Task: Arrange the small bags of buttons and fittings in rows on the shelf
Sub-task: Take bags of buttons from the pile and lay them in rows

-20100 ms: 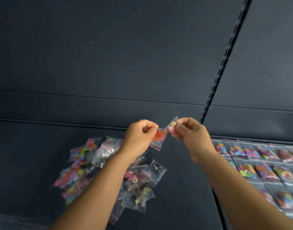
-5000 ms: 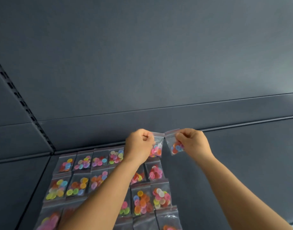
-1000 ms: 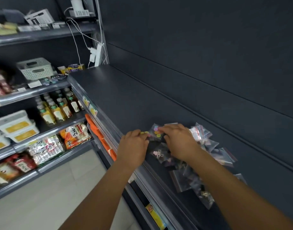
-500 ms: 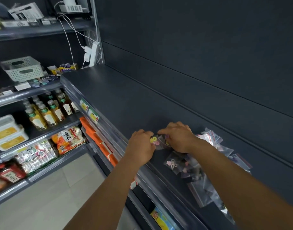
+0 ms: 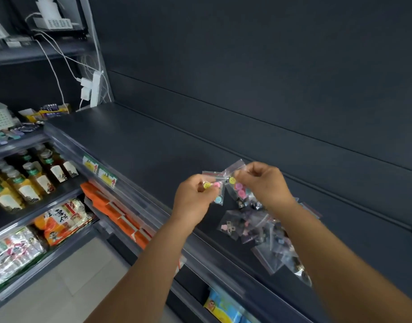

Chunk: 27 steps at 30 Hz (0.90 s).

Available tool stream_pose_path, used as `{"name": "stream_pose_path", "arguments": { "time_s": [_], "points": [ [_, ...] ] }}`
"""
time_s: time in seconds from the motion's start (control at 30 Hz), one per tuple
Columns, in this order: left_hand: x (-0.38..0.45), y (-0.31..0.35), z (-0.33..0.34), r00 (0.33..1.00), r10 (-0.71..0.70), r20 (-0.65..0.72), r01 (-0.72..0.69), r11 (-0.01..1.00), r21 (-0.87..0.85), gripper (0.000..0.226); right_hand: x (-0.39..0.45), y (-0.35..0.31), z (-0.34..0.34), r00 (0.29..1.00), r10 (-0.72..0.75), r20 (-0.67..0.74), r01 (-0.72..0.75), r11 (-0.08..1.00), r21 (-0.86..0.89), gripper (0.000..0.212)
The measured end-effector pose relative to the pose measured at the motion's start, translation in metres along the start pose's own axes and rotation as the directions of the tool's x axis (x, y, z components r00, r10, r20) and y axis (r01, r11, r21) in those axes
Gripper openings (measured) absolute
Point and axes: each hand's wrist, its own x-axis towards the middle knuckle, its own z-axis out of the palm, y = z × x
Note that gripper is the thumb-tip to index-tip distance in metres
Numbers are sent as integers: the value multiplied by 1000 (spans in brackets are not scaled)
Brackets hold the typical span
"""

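My left hand (image 5: pixel 194 198) pinches a small clear bag of coloured buttons (image 5: pixel 215 188), held just above the dark shelf (image 5: pixel 139 145). My right hand (image 5: pixel 264 186) pinches a second clear button bag (image 5: pixel 238 188) by its top edge, close beside the first. Under my right forearm a loose pile of small bags with buttons and metal fittings (image 5: pixel 258 231) lies on the shelf, partly hidden by the arm.
The shelf's front rail (image 5: pixel 135 194) carries price tags (image 5: pixel 100 171). Lower shelves at left hold drink bottles (image 5: pixel 25 180), orange packs (image 5: pixel 116 213) and snack bags (image 5: pixel 58 222). A white power strip with cables (image 5: pixel 93 89) hangs at the shelf's far end.
Both hands have lifted off the pile, each raising a button bag above the shelf. The view has shifted slightly to the right.
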Motion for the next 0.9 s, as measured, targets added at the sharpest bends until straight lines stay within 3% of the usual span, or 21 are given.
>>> {"name": "stream_pose_path", "arguments": {
  "time_s": [0.17,0.27,0.47,0.7,0.9],
  "points": [
    [-15,19,30,993,80,89,-70,992,-105,12,-37,2,-31,986,133,-105,-112,977,180,13],
    [-27,29,52,980,102,169,-88,992,-92,14,-60,10,-56,963,190,-193,-153,970,187,11],
    [-64,49,103,935,171,311,-153,985,-81,15,-114,25,-110,891,184,-415,-127,979,160,17],
    [-109,72,164,860,258,440,-260,964,-57,13,-173,45,-173,829,162,-535,-123,986,109,21],
    [-165,88,232,808,252,532,-262,963,-58,8,-227,71,-243,756,158,-635,-113,987,111,20]
  ]
}}
